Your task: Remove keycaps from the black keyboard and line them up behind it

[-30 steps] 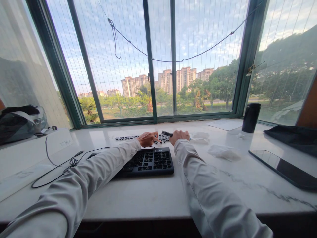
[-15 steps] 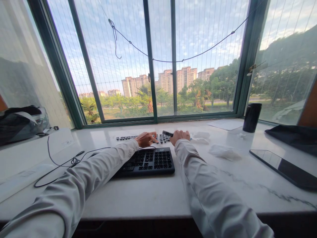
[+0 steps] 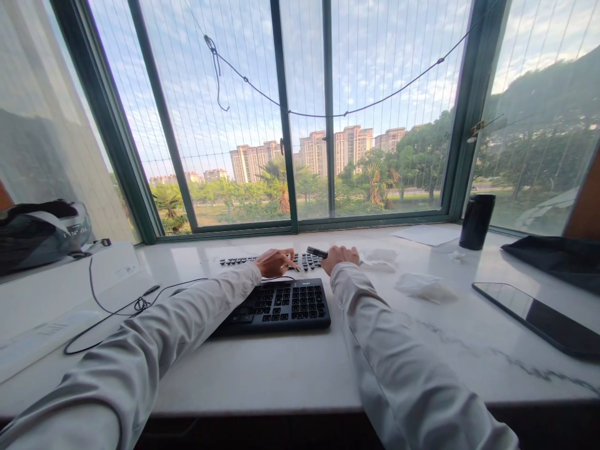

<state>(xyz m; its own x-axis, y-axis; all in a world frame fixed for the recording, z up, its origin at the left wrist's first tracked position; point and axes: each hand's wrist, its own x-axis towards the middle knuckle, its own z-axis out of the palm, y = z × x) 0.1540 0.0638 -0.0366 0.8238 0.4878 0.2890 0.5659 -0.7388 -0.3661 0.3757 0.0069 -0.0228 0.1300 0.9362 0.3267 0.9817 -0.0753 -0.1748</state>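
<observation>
My left hand (image 3: 275,263) reaches over the back edge of a black keyboard (image 3: 285,306). Its fingers are apart, with one fingertip down at the loose black keycaps (image 3: 309,262), which lie in rows on the white surface behind the keyboard. I cannot see anything held in it. My right hand (image 3: 343,257) is closed around a short black stick-like tool (image 3: 317,252), whose end points left over the keycaps; its exact kind is unclear. The left sleeve hides part of the keyboard, and the left hand covers some keycaps.
To the right lie crumpled clear plastic (image 3: 424,287), a dark phone (image 3: 539,319), black cloth (image 3: 557,259) and a paper sheet (image 3: 429,235). A black cylinder (image 3: 477,222) stands by the window. On the left are a cable (image 3: 140,304), a white box (image 3: 94,281) and a black bag (image 3: 44,234).
My left hand has shifted very slightly, its fingertip staying at the keycaps. The right hand and its black tool look the same.
</observation>
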